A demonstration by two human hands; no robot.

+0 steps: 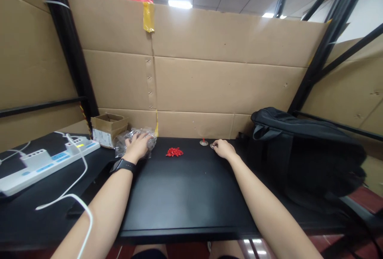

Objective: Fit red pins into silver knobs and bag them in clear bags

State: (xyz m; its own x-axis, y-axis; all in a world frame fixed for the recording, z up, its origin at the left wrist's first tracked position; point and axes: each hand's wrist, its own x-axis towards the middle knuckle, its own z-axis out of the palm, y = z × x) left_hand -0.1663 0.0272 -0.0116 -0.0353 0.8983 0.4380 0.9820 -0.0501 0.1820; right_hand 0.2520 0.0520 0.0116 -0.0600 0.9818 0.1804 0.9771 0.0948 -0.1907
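Head view: clear plastic (pixel 121 144) beneath left hand (pixel 138 145), disc (pixel 212 146) at right hand (pixel 224 148).

Nothing legible here — white label (pixel 102 138) on small cardboard box (pixel 119 125), print too small to make out — blue markings (pixel 44 167) on white power strip (pixel 12 185), likewise too blurred

Along the back edge of the bench (pixel 185 199)

A cardboard wall (pixel 203 87) stands behind it. Near that edge, left to right, lie a box (pixel 103 137), a plastic bag (pixel 121 142) beside it, a heap of loops (pixel 174 152) and two discs (pixel 204 143) close together. The heap lies nearer the front edge than the discs. A backpack (pixel 314 155) stands on the right side; a power strip (pixel 54 166) lies left of the box.
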